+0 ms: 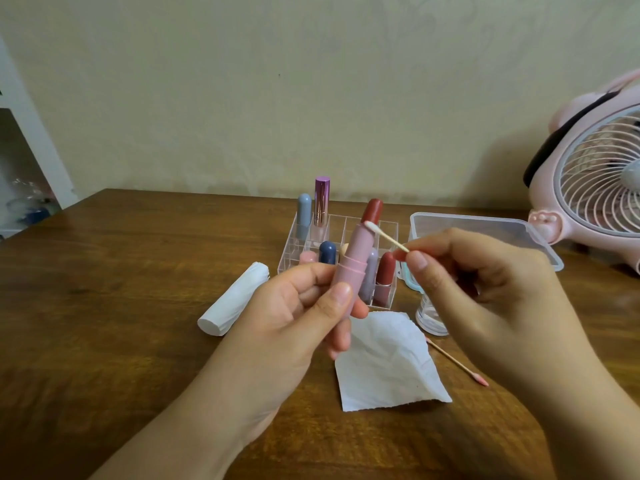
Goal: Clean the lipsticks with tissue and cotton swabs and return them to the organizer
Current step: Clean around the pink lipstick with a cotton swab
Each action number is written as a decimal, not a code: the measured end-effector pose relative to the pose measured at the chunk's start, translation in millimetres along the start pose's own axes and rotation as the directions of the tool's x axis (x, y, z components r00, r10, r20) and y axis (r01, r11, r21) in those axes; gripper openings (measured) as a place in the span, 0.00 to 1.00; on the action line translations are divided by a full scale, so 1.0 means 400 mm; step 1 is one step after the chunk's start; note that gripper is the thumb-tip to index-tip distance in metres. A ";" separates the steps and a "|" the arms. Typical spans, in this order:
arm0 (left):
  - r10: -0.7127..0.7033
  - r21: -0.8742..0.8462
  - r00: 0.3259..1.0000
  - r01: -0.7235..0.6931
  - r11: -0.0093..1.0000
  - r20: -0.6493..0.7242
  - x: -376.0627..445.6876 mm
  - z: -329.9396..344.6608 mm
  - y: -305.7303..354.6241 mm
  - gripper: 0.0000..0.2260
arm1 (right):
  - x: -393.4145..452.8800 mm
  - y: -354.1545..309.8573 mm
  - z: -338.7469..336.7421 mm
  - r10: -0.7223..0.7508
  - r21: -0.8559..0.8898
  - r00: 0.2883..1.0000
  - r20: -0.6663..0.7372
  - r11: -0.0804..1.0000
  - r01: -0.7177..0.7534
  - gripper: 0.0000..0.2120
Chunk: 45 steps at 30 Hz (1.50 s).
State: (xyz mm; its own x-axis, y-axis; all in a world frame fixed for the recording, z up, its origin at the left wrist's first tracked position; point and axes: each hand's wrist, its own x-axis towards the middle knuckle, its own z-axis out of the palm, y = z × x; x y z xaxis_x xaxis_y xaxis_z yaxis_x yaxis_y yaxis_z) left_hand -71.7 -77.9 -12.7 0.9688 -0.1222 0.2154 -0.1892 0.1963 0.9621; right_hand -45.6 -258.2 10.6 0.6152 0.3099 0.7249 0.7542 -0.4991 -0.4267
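Wooden table (104,306) against a plain wall, with a clear lipstick organizer (346,237) at its middle as reference point.

Left of the organizer lay a white tissue roll (232,303) on its side. In front of the organizer, raised above the table, the left hand (294,317) gripped a pink lipstick (349,268), thumb and fingers curled round its base, the tube tilted with its reddish bullet uppermost. Several capped lipsticks stood in the organizer's compartments. A flat sheet of tissue (384,365) lay just in front of the organizer. Right of the organizer, the right hand (485,289) pinched a cotton swab (384,235) between thumb and fingertips, its white tip touching the pink lipstick's upper rim. A used swab (457,363) with a pink tip lay beside the sheet. A clear lidded box (485,233) and a pink fan (595,188) stood further right.
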 end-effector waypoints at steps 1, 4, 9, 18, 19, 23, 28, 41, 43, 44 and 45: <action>-0.007 -0.007 1.000 0.007 1.000 -0.006 0.000 0.001 0.001 0.06 | 0.000 0.001 0.002 -0.001 -0.004 1.000 0.016 1.000 0.001 0.06; -0.028 -0.019 0.999 0.027 0.999 -0.023 -0.001 -0.001 0.007 0.10 | -0.001 0.002 0.008 -0.003 0.015 0.998 0.070 1.000 0.002 0.05; -0.069 -0.064 0.997 0.066 0.996 -0.040 0.000 0.001 0.018 0.16 | -0.001 0.003 0.010 -0.018 0.032 0.996 0.092 0.999 0.015 0.05; -0.090 -0.153 0.996 0.090 0.984 0.010 0.002 -0.002 0.010 0.14 | 0.001 0.007 0.010 0.000 -0.029 0.997 0.079 1.000 0.002 0.04; -0.088 -0.153 0.996 0.089 0.984 0.009 0.003 -0.002 0.008 0.12 | 0.001 0.008 0.010 0.006 -0.023 0.997 0.073 1.000 -0.004 0.04; -0.082 -0.171 0.997 0.083 0.982 0.014 0.002 -0.003 0.005 0.11 | 0.002 0.002 0.007 0.001 0.005 0.999 0.039 1.000 -0.001 0.06; -0.076 -0.163 0.997 0.078 0.984 0.016 0.001 -0.001 0.005 0.11 | 0.005 0.001 -0.002 0.024 0.047 0.997 -0.074 0.999 -0.021 0.06; -0.062 -0.108 0.998 0.063 0.992 0.006 0.000 0.001 0.008 0.13 | 0.003 0.002 0.001 0.015 0.025 0.997 -0.075 1.000 -0.014 0.07; -0.062 -0.106 0.998 0.062 0.992 0.007 0.000 0.001 0.009 0.11 | 0.003 0.001 0.002 0.005 -0.001 0.999 -0.050 1.000 -0.005 0.07; -0.061 -0.106 0.998 0.061 0.992 0.004 -0.001 0.002 0.009 0.11 | 0.003 -0.001 0.004 -0.001 -0.008 1.000 -0.027 1.000 0.001 0.07; -0.061 -0.108 0.998 0.060 0.992 -0.002 -0.001 0.002 0.010 0.11 | 0.002 -0.003 0.005 -0.004 -0.005 1.000 -0.004 1.000 0.004 0.06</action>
State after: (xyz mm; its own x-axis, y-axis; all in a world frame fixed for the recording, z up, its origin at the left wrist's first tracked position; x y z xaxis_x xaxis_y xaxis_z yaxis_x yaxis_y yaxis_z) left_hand -72.8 -77.8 -8.9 0.9789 -0.1317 0.1563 -0.1123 0.2927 0.9496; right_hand -45.4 -255.8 10.7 0.6114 0.3088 0.7286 0.7555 -0.5018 -0.4212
